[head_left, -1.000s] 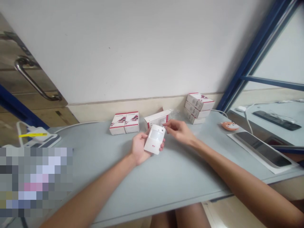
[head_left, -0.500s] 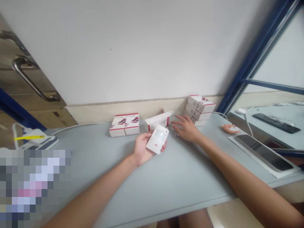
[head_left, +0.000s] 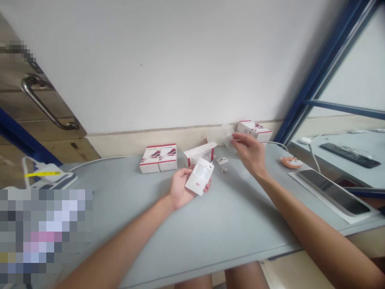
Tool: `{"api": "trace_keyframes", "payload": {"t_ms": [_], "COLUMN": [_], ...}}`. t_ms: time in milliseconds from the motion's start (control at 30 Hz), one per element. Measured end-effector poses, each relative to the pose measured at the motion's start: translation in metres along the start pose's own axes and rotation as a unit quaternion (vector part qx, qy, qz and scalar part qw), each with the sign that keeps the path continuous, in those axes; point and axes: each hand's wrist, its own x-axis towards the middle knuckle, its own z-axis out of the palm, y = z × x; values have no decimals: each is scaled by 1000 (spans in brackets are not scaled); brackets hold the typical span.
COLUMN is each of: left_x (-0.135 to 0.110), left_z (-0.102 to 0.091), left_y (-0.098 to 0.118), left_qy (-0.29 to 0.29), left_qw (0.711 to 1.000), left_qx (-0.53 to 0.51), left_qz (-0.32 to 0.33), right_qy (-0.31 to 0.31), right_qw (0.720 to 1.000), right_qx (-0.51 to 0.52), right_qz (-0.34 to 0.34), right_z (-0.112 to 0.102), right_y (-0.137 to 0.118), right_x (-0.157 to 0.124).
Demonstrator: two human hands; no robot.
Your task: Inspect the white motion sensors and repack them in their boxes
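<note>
the white pir motion sensor [head_left: 201, 176] lies over the grey desk [head_left: 228, 224] in the left hand [head_left: 180, 188], its fingers cupped loosely beneath; the right hand [head_left: 249, 152] pinches a clear plastic bag [head_left: 227, 136] narrowly. that shallow cradle could let the sensor slip, and a sharp tug on the bag could scatter the small screw [head_left: 224, 169].

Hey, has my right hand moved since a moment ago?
Yes. Your right hand has moved rightward and up off the desk, closer to the orange fox-shaped object.

Your left hand [head_left: 179, 189]: bare, as is the forearm
Your right hand [head_left: 249, 152]: bare, as is the forearm
Your legs [head_left: 246, 277]: bare
</note>
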Motion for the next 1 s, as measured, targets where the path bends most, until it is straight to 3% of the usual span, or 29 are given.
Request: {"api": "trace_keyframes", "payload": {"t_ms": [100,167,267,367,500,700,1000], "left_x": [0,0,-1,-1,0,0,1], "left_z": [-1,-1,-1,0,-1,-3,-2], "left_y": [0,0,-1,-2,-2,2,0], "left_qy": [-7,-10,-15,-37,-66,-37,-61], "left_qw": [1000,1000,1000,999,996,999,998], "left_qx": [13,19,24,34,51,-13,0], "left_qz": [2,2,-6,-15,-19,-17,-7], "right_qy": [45,58,44,9,-27,-63,-117], "right_qw": [983,950,884,850,839,832,823], "right_qx": [144,253,393,443,456,446,420], "right_qz": [102,170,250,285,296,324,366], "right_z": [1,1,2,5,10,17,29], "right_y": [-6,-6,-6,-6,-8,-15,-21], "right_x": [3,6,7,2,-5,-10,-25]}}
